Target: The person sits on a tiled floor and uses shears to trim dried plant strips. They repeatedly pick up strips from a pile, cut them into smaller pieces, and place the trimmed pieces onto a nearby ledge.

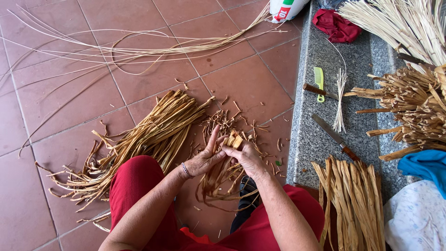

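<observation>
While a bundle of brown fibre strips [223,169] is gripped between both hands above the tiled floor [60,107], its upper ends are pinched and its lower ends are left hanging in loose curls between the red-clad knees. The left hand [205,157] is closed around the left side of the bundle, with the thumb raised and a bracelet worn at the wrist. The right hand [246,155] is clamped on the top of the bundle, the fingers curled over the cut ends. At the near right, a flat row of pale strips [355,200] is laid on the granite step [309,139], with a patterned white cloth [416,218] and a blue cloth [427,165] just beside it. To the left of the hands, a large heap of brown strips [144,144] is spread across the floor, and short scraps [241,123] are scattered just beyond the hands. Farther along the step, a knife [332,135] is seen, then a thin tied bunch of pale fibres [340,100], a green comb [319,82] and a second wooden-handled tool [320,91]. A pile of rough stalks [409,107] is stacked at the right. At the far edge, long pale reeds [139,49] are strewn over the floor, and a red cloth [335,25] is left on the step.
</observation>
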The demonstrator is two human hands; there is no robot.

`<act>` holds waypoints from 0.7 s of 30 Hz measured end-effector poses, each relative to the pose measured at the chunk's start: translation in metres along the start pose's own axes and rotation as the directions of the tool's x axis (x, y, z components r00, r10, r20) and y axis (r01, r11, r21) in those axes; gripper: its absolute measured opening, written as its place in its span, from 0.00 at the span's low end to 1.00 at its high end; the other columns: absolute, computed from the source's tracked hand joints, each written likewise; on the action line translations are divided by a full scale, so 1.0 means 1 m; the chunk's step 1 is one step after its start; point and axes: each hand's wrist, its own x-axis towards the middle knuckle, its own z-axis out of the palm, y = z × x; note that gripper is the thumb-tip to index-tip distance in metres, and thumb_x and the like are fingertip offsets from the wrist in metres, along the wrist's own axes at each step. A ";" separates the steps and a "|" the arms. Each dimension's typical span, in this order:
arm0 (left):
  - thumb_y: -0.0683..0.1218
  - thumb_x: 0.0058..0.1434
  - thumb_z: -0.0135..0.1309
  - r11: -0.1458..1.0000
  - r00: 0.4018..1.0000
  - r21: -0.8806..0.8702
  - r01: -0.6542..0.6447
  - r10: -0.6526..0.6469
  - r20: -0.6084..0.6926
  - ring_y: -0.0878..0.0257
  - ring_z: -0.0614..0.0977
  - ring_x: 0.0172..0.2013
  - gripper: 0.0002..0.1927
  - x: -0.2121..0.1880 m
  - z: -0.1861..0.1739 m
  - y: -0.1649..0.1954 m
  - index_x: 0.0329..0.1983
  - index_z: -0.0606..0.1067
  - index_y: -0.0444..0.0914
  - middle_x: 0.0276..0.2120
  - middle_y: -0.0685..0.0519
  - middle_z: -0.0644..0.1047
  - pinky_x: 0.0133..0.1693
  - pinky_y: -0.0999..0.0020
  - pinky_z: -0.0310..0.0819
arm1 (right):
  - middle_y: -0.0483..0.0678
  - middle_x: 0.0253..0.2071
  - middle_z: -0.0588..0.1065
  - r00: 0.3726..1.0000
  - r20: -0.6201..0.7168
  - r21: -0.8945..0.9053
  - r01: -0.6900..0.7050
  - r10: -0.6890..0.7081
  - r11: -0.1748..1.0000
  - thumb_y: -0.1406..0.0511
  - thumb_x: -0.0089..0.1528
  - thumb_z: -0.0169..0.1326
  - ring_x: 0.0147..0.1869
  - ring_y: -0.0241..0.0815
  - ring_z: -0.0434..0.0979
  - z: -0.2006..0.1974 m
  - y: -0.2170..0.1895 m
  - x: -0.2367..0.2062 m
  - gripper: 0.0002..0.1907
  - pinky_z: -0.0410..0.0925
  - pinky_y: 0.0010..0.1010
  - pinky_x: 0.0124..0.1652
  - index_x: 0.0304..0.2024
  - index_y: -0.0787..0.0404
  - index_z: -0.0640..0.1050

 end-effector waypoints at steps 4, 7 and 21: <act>0.49 0.75 0.45 0.996 0.999 0.080 -0.047 0.046 0.009 0.58 0.46 0.77 0.47 0.000 -0.001 0.000 0.77 0.22 0.49 0.80 0.46 0.33 0.72 0.58 0.49 | 0.43 0.34 0.79 1.000 0.011 0.071 -0.030 0.030 0.997 0.59 0.60 0.64 0.31 0.30 0.77 0.000 -0.003 -0.002 0.17 0.74 0.24 0.28 0.47 0.62 0.81; 0.52 0.72 0.46 0.988 0.996 -0.143 0.052 -0.042 0.077 0.59 0.58 0.73 0.47 0.002 -0.001 -0.003 0.79 0.26 0.47 0.77 0.46 0.53 0.69 0.62 0.56 | 0.43 0.35 0.79 0.999 -0.036 0.035 0.032 -0.031 0.999 0.57 0.57 0.66 0.31 0.30 0.78 0.003 -0.004 -0.003 0.23 0.73 0.25 0.27 0.49 0.63 0.79; 0.58 0.72 0.49 0.931 0.896 0.027 0.364 -0.358 0.262 0.67 0.81 0.36 0.22 -0.002 0.006 -0.006 0.50 0.76 0.34 0.35 0.51 0.81 0.39 0.67 0.79 | 0.57 0.76 0.60 0.855 0.294 -0.363 0.513 -0.427 0.777 0.53 0.75 0.39 0.79 0.53 0.60 -0.016 -0.022 -0.007 0.29 0.60 0.47 0.71 0.73 0.62 0.63</act>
